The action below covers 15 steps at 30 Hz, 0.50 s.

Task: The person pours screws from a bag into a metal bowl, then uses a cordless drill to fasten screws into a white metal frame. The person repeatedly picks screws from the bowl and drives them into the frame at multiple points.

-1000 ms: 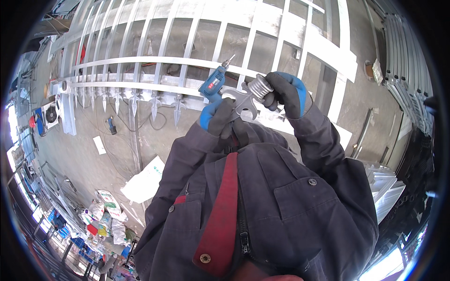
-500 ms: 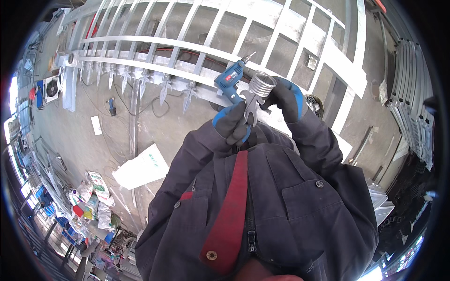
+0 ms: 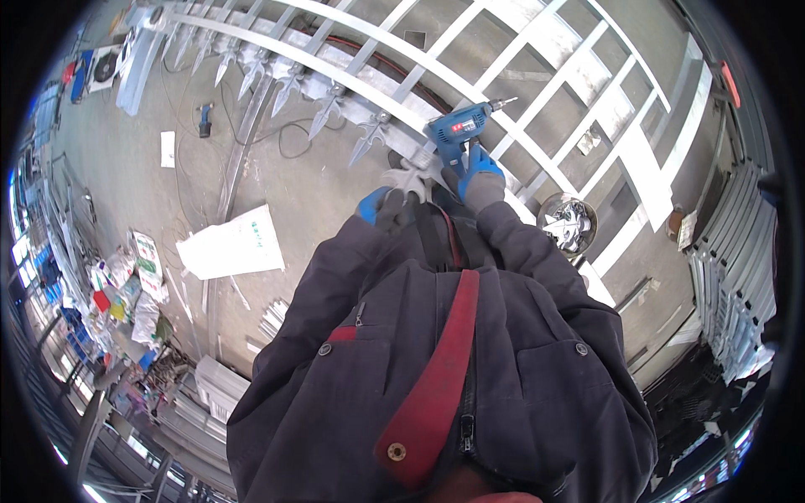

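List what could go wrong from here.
1. The right hand is at the handle of the blue drill, whose bit points out over the metal bars; an accidental start might scratch one.
2. The pronged metal fitting in the left hand could slip or jab the glove.
3. The round bin of metal pieces, close to the right sleeve, might get knocked.

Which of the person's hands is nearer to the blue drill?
Right. The right hand is at the handle of the blue drill; the left hand is lower, to its left, at a silver ornament.
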Each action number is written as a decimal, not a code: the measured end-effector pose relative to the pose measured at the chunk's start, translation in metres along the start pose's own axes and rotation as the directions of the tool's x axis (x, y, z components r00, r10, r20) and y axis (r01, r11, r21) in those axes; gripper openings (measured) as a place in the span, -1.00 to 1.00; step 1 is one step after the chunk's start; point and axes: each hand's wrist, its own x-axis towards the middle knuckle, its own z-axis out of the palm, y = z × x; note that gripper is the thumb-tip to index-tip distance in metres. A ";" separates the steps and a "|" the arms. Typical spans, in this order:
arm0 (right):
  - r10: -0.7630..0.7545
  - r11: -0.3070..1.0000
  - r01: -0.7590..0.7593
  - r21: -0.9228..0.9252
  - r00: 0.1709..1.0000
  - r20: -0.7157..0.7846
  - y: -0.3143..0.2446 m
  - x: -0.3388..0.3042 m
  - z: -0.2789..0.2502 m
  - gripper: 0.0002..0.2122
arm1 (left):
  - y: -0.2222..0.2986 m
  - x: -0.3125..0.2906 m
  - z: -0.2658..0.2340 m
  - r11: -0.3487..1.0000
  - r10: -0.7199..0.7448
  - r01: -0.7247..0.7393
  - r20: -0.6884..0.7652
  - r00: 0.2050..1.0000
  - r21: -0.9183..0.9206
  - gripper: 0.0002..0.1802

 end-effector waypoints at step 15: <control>0.004 0.987 -0.064 -0.147 0.926 -0.379 -0.018 0.026 0.076 -0.03 | -0.124 0.036 -0.038 0.978 0.073 -0.094 -0.113 0.991 -0.188 -0.64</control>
